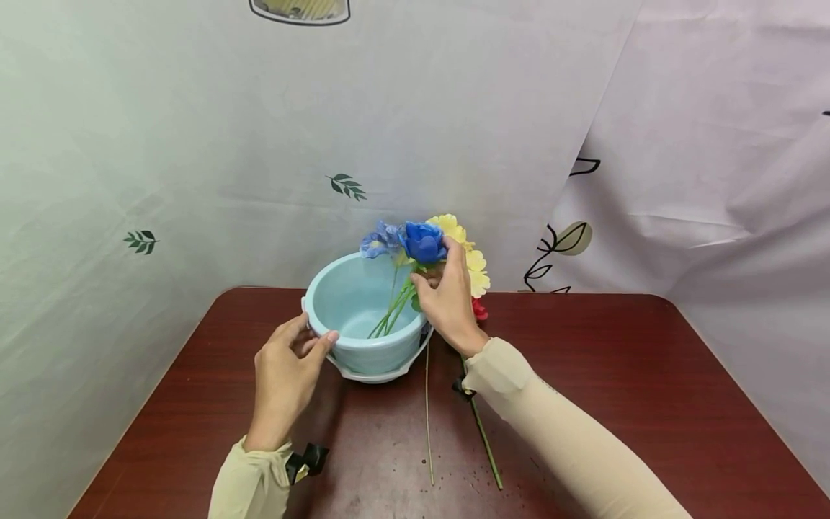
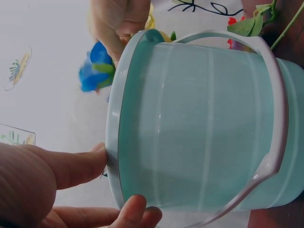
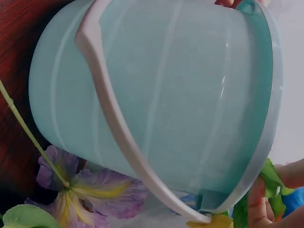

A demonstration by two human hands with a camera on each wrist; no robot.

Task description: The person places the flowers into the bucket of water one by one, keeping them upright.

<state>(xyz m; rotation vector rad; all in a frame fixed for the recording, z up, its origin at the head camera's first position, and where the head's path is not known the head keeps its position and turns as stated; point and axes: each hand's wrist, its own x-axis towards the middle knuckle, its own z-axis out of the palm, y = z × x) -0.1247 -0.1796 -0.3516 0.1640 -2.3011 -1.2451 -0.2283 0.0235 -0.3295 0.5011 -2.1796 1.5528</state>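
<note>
Blue flower [image 1: 424,242]: pinched beneath its bloom by right hand [image 1: 449,295], at right rim of bucket [image 1: 379,355]. Bucket near far edge of table [image 1: 583,367], left of centre; left hand [image 1: 285,367] grips its near-left rim. Progress, judged: several stems [image 1: 393,310] inside; red flower [image 1: 480,310], purple flower [image 3: 95,186] remain outside; yellow flowers [image 1: 478,274] unclear.

Left sleeve, pale cream fabric [image 1: 249,481], at 7 o'clock in the head view: loose, wrinkled at the cuff. Right sleeve, matching cream fabric [image 1: 573,436], at 5 o'clock: smoother along the forearm, cuff gathered. Angular black fitting [image 1: 315,458] at left cuff's 3 o'clock; smaller black fitting [image 1: 462,388] at right cuff's 9 o'clock. Hands [image 1: 285,371] bare.
</note>
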